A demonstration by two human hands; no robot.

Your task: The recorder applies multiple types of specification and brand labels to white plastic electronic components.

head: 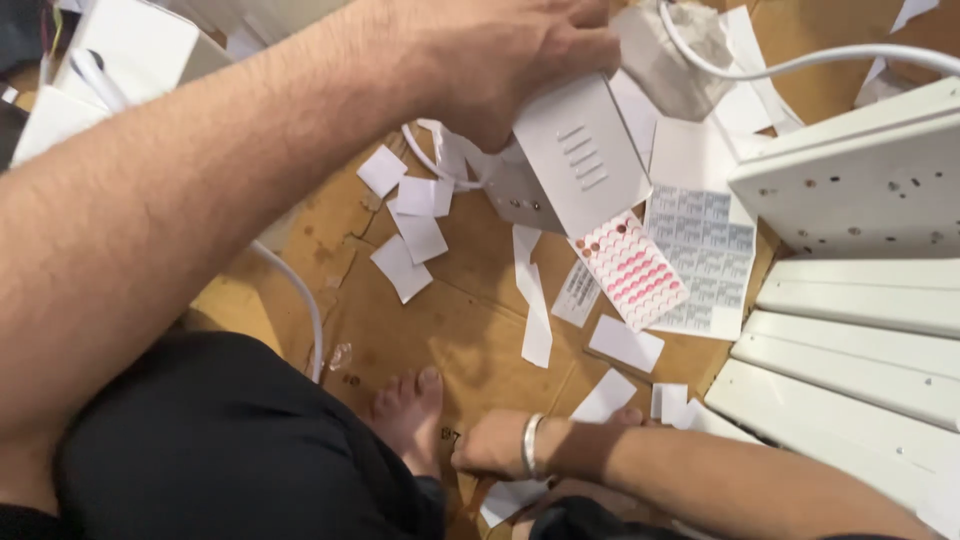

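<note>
- Down on the cardboard floor (440,330), the left hand (490,50) has its fingers closed over a white box (575,160).
- Tugged, its cable (300,300) could snag, I'd judge.
- The sticker sheet (632,270) might slide.
- The right hand (495,445) rests low, grip hidden.

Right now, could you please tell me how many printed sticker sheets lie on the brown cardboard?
2: a sheet of pink round stickers below the white plastic box the left hand grips, and a grey label sheet beside it. Others may be hidden.
</note>
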